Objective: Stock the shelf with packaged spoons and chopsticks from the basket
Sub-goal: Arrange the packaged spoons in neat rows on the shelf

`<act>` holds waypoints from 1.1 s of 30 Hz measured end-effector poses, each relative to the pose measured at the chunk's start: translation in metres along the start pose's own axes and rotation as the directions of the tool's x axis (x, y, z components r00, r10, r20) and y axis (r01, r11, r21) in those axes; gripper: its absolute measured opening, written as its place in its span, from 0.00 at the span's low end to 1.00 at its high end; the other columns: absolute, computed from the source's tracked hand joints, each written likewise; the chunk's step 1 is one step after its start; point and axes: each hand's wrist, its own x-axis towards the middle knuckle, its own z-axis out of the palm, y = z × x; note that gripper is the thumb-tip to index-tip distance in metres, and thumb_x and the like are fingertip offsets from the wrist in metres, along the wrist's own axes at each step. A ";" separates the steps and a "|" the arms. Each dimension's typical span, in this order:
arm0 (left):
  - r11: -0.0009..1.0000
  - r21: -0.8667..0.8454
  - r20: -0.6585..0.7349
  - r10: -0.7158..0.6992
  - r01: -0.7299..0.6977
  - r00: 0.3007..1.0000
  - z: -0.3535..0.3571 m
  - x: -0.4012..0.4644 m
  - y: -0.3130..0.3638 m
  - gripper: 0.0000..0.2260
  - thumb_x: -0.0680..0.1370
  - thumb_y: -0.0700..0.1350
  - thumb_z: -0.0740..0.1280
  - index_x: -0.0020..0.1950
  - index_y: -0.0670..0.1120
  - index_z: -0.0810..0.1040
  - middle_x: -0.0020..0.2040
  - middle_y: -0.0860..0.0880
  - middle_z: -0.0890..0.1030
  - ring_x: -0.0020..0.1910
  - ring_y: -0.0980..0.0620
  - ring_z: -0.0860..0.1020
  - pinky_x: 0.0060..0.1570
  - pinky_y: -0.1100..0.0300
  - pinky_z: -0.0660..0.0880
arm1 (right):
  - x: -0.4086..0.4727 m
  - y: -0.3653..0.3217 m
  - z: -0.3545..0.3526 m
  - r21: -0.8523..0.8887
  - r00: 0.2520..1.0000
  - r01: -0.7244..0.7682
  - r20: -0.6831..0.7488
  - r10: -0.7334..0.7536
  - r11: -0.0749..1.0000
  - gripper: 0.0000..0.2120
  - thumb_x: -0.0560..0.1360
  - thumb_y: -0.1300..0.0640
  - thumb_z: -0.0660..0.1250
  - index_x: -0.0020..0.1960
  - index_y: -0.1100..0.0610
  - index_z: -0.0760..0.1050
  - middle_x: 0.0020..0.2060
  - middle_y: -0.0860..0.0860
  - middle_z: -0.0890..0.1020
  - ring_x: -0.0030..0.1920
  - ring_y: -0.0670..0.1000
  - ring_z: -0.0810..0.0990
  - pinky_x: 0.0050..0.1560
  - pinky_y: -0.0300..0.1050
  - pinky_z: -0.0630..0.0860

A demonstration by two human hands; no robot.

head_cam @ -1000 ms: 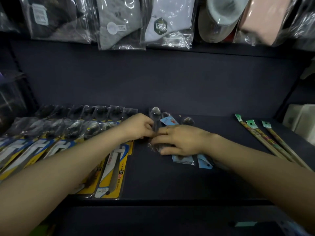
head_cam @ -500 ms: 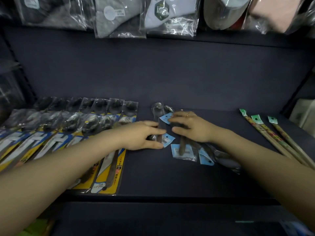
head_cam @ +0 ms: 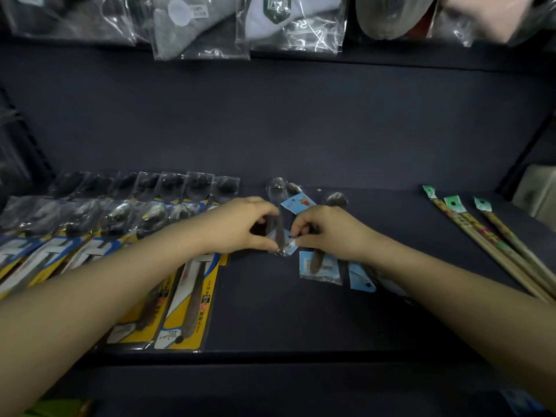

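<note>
On the dark shelf (head_cam: 270,311), a small spoon in a clear packet with a blue card (head_cam: 278,224) lies in the middle. My left hand (head_cam: 240,227) pinches its left side and my right hand (head_cam: 325,230) pinches its lower right corner. More blue-card spoon packets (head_cam: 319,266) lie under and beside my right wrist. A row of spoons on yellow and blue cards (head_cam: 192,296) fills the shelf's left part. Three packaged chopstick pairs (head_cam: 493,245) lie at the right.
Bagged clothing (head_cam: 198,25) hangs from the shelf above, over the back wall. A pale box (head_cam: 538,194) stands at the far right edge. The shelf's front lip (head_cam: 270,359) runs below my forearms. No basket is in view.
Both hands have drawn together on the middle spoon packet. My left hand went from lying flat to pinching. My right hand slid back from the packets further right.
</note>
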 end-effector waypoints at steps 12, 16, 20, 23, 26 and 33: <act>0.949 -0.269 -0.137 -0.207 0.165 0.969 0.020 -0.011 0.007 0.12 0.69 0.46 0.73 0.49 0.48 0.76 0.34 0.56 0.76 0.33 0.57 0.75 0.33 0.65 0.70 | 0.005 0.006 -0.006 -0.280 0.973 0.226 0.121 -0.199 0.933 0.18 0.78 0.63 0.59 0.67 0.54 0.72 0.63 0.52 0.73 0.60 0.49 0.67 0.64 0.44 0.65; 0.988 -0.089 -0.170 -0.142 0.129 0.975 0.022 -0.015 0.010 0.14 0.71 0.53 0.69 0.54 0.51 0.78 0.39 0.57 0.76 0.36 0.61 0.73 0.33 0.72 0.65 | -0.008 0.004 -0.008 -0.238 0.967 0.248 0.006 -0.254 0.939 0.15 0.76 0.67 0.58 0.59 0.60 0.78 0.57 0.54 0.77 0.58 0.52 0.74 0.60 0.43 0.72; 0.987 0.024 -0.116 -0.156 0.160 0.981 0.018 -0.010 0.009 0.28 0.73 0.59 0.63 0.71 0.50 0.64 0.68 0.47 0.71 0.66 0.49 0.69 0.59 0.60 0.66 | -0.013 0.002 -0.009 -0.238 0.964 0.265 0.101 -0.247 0.935 0.20 0.74 0.70 0.57 0.61 0.59 0.77 0.58 0.54 0.77 0.59 0.53 0.74 0.60 0.47 0.71; 0.989 0.072 0.022 -0.129 0.127 0.991 0.016 -0.001 0.010 0.32 0.74 0.59 0.61 0.74 0.49 0.56 0.75 0.47 0.61 0.73 0.49 0.59 0.68 0.59 0.59 | -0.013 0.005 -0.008 -0.281 0.952 0.301 0.135 -0.273 0.911 0.21 0.75 0.70 0.56 0.64 0.56 0.75 0.59 0.53 0.76 0.60 0.54 0.71 0.60 0.51 0.70; 0.995 0.016 0.101 -0.101 0.100 0.990 0.014 0.004 0.008 0.31 0.74 0.58 0.62 0.74 0.51 0.56 0.76 0.49 0.55 0.75 0.52 0.55 0.70 0.61 0.54 | -0.014 0.013 -0.008 -0.327 0.950 0.309 0.146 -0.275 0.893 0.22 0.77 0.66 0.56 0.67 0.51 0.71 0.62 0.51 0.74 0.61 0.51 0.67 0.63 0.50 0.67; 0.994 0.097 0.084 -0.065 0.057 0.994 0.015 0.003 0.007 0.28 0.75 0.59 0.60 0.73 0.51 0.61 0.78 0.49 0.44 0.76 0.51 0.50 0.71 0.61 0.53 | -0.016 0.014 -0.013 -0.253 0.962 0.269 0.119 -0.246 0.929 0.16 0.79 0.58 0.58 0.65 0.52 0.73 0.61 0.50 0.73 0.62 0.50 0.68 0.63 0.41 0.63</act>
